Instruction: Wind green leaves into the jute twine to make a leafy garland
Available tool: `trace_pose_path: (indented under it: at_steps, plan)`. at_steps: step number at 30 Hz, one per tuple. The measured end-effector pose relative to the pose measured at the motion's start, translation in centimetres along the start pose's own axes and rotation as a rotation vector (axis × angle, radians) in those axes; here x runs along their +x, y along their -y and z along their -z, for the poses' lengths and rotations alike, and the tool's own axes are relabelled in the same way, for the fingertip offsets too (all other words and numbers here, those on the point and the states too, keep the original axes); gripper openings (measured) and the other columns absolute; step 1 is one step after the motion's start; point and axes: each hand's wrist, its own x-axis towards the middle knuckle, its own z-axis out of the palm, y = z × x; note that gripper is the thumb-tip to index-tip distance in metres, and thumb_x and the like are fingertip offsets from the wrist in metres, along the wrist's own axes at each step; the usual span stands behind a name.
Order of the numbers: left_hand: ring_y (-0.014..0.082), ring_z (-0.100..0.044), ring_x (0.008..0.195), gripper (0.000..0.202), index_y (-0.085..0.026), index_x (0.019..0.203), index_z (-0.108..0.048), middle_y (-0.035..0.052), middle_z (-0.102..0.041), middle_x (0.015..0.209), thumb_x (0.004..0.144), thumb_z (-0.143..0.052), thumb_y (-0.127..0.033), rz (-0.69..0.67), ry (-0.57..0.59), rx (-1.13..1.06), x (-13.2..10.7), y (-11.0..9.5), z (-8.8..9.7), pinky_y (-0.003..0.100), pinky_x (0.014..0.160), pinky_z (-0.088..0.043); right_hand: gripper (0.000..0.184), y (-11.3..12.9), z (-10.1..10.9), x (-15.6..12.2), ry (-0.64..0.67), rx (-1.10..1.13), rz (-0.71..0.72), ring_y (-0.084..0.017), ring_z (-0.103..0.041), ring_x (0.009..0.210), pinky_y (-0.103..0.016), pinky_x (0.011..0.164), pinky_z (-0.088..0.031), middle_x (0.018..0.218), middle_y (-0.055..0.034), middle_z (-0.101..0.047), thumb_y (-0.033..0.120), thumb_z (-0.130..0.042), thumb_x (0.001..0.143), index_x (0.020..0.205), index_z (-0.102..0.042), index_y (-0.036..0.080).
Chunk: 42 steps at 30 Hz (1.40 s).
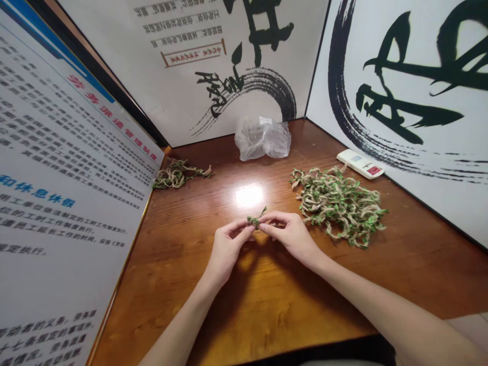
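Between my fingertips, above the middle of the table, is a short piece of leafy twine point(253, 221), green and bunched up, with a thin end sticking up to the right. My left hand point(229, 244) pinches it from the left side. From the other side my right hand point(287, 231) pinches it too, its thumb and forefinger close to those of the left. The fingers hide part of the twine. To the right lies a large loose heap of leafy jute twine point(339, 203), tan with small green leaves. A smaller tangle of the same twine point(177, 174) rests at the far left.
A crumpled clear plastic bag point(263, 140) with a white label sits at the back. Behind the big heap lies a white remote control point(360, 164). Printed panels stand upright along the left, back and right of the wooden table point(183, 229).
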Motion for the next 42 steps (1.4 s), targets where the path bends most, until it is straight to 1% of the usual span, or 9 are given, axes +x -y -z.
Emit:
trace_pose_path:
  at_steps: [4, 7, 12, 17, 23, 27, 34, 37, 42]
  plan:
    - [0.015, -0.067, 0.084, 0.028, -0.017, 0.089, -0.076, 0.0068, -0.073, 0.095, 0.065, -0.081, -0.03, 0.054, -0.013, -0.095, -0.04, 0.25, 0.04, 0.022, 0.076, -0.056, 0.026, -0.09, -0.11, 0.03, 0.001, -0.017, 0.004, -0.013, -0.053, 0.061, -0.024, 0.054, -0.04, 0.075, -0.0056, -0.067, 0.036, -0.069, 0.072, 0.084, -0.074, 0.013]
    - [0.0149, -0.067, 0.082, 0.033, -0.016, 0.09, -0.075, 0.0059, -0.073, 0.091, 0.06, -0.084, -0.028, 0.057, -0.064, -0.129, -0.12, 0.13, -0.05, 0.023, 0.075, -0.056, 0.026, -0.13, -0.18, 0.02, -0.02, -0.033, 0.002, -0.012, -0.052, 0.059, -0.024, 0.053, -0.04, 0.072, -0.0054, -0.067, 0.034, -0.068, 0.072, 0.084, -0.074, 0.012]
    - [0.0151, -0.066, 0.082, 0.032, -0.013, 0.09, -0.068, 0.0059, -0.071, 0.087, 0.064, -0.08, -0.027, -0.055, -0.105, -0.064, -0.19, -0.03, -0.23, 0.026, 0.076, -0.056, 0.023, -0.07, -0.26, -0.08, -0.04, -0.033, 0.013, -0.015, -0.058, 0.064, -0.025, 0.056, -0.044, 0.077, -0.0065, -0.07, 0.033, -0.068, 0.072, 0.083, -0.074, 0.014]
    - [0.0125, -0.063, 0.079, 0.029, -0.015, 0.074, -0.049, 0.0013, -0.066, 0.081, 0.069, -0.076, -0.024, -0.129, -0.091, -0.037, -0.16, 0.02, -0.07, 0.025, 0.075, -0.053, 0.021, 0.18, -0.39, -0.18, -0.06, -0.004, 0.007, -0.017, -0.063, 0.069, -0.027, 0.062, -0.047, 0.078, -0.0066, -0.071, 0.033, -0.069, 0.071, 0.08, -0.074, 0.014]
    - [0.0141, -0.064, 0.083, 0.01, -0.016, 0.079, -0.068, 0.0035, -0.069, 0.084, 0.072, -0.071, -0.023, -0.177, -0.044, 0.104, -0.05, -0.1, 0.45, 0.024, 0.08, -0.051, 0.019, 0.28, -0.62, -0.35, -0.092, -0.027, 0.022, -0.017, -0.063, 0.071, -0.027, 0.066, -0.049, 0.078, -0.0063, -0.071, 0.032, -0.069, 0.071, 0.079, -0.074, 0.015]
    - [0.0163, -0.066, 0.083, 0.008, -0.018, 0.079, -0.073, 0.0044, -0.072, 0.085, 0.075, -0.069, -0.022, -0.227, -0.046, 0.136, 0.05, 0.12, 0.62, 0.028, 0.083, -0.052, 0.022, 0.12, -0.75, -0.39, -0.053, -0.016, -0.022, -0.015, -0.061, 0.069, -0.024, 0.057, -0.046, 0.078, -0.0057, -0.069, 0.033, -0.067, 0.072, 0.082, -0.072, 0.015]
    - [0.0164, -0.064, 0.086, 0.011, -0.022, 0.082, -0.075, 0.004, -0.071, 0.086, 0.081, -0.065, -0.02, -0.514, -0.03, 0.371, -0.04, 0.18, 0.59, 0.028, 0.082, -0.052, 0.026, 0.19, -0.51, -0.24, -0.03, 0.088, -0.084, -0.012, -0.055, 0.061, -0.02, 0.046, -0.041, 0.076, -0.0052, -0.067, 0.036, -0.069, 0.069, 0.081, -0.069, 0.014]
    - [0.0174, -0.065, 0.091, 0.009, -0.022, 0.085, -0.075, 0.0043, -0.071, 0.092, 0.08, -0.066, -0.023, -0.507, -0.044, 0.419, -0.22, 0.3, 0.39, 0.029, 0.085, -0.052, 0.022, 0.26, -0.36, -0.21, -0.073, 0.067, -0.045, -0.012, -0.057, 0.062, -0.021, 0.048, -0.042, 0.077, -0.0053, -0.069, 0.034, -0.068, 0.07, 0.079, -0.071, 0.014]
    - [0.0183, -0.065, 0.092, 0.009, -0.02, 0.084, -0.073, 0.0053, -0.07, 0.094, 0.08, -0.069, -0.027, -0.508, -0.073, 0.496, -0.35, 0.6, 0.26, 0.032, 0.09, -0.05, 0.018, 0.32, -0.53, -0.48, -0.12, -0.066, 0.049, -0.017, -0.064, 0.071, -0.027, 0.065, -0.048, 0.079, -0.0054, -0.072, 0.031, -0.066, 0.072, 0.078, -0.073, 0.016]
